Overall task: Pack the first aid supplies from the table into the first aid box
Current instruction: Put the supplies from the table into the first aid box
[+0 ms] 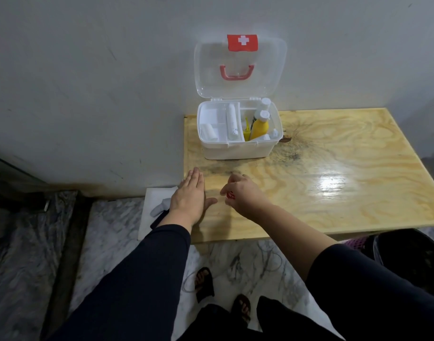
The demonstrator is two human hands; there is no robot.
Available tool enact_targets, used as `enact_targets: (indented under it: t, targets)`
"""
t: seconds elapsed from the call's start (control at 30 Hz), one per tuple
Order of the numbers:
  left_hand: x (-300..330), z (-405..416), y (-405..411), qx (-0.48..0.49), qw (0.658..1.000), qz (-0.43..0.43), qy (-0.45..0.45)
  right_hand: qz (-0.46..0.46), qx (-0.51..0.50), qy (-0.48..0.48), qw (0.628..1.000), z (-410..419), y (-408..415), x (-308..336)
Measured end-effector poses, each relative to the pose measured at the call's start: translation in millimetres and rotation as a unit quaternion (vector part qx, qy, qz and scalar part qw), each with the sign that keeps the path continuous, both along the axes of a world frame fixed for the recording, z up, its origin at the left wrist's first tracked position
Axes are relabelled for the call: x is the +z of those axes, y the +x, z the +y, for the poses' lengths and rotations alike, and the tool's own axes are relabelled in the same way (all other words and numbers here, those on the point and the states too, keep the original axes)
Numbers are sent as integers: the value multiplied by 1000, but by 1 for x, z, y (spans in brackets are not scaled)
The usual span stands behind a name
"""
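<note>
The white first aid box (238, 151) stands at the back left of the wooden table (334, 180), its clear lid (267, 70) raised against the wall. Inside it lie a yellow bottle (259, 127), a white roll (232, 121), a bandage roll (209, 132) and other white containers. My left hand (190, 196) lies flat, palm down, on the table's left edge, fingers together and nothing in it. My right hand (243, 194) hovers just right of it with fingers loosely curled; no item shows in it.
A white sheet with a pale object (159, 205) lies on the marble floor left of the table. A dark bag (412, 254) sits at the table's right front corner. The wall runs directly behind the box.
</note>
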State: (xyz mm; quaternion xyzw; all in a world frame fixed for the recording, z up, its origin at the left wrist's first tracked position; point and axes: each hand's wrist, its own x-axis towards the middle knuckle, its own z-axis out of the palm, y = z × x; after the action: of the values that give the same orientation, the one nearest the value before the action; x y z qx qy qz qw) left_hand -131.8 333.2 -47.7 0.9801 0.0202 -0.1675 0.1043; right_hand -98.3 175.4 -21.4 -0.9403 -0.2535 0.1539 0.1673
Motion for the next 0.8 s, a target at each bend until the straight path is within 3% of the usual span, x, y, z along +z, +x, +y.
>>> enact_targets:
  t: [0.13,0.27,0.47,0.67,0.8]
  targets:
    - [1,2,0,4,1000,-18,-9,-9,-17,1,1000,0,1,9]
    - [15,15,14,51,996,-59,-48,-33,-29,67,997,6,22,43]
    - [54,28,58,95,960,-243,-103,-93,-63,116,987,30,78,92]
    - [67,26,93,45,982,-170,-69,-103,-99,82,986,58,136,97]
    - [64,28,96,51,983,-148,-93,-77,-86,60,991,79,152,87]
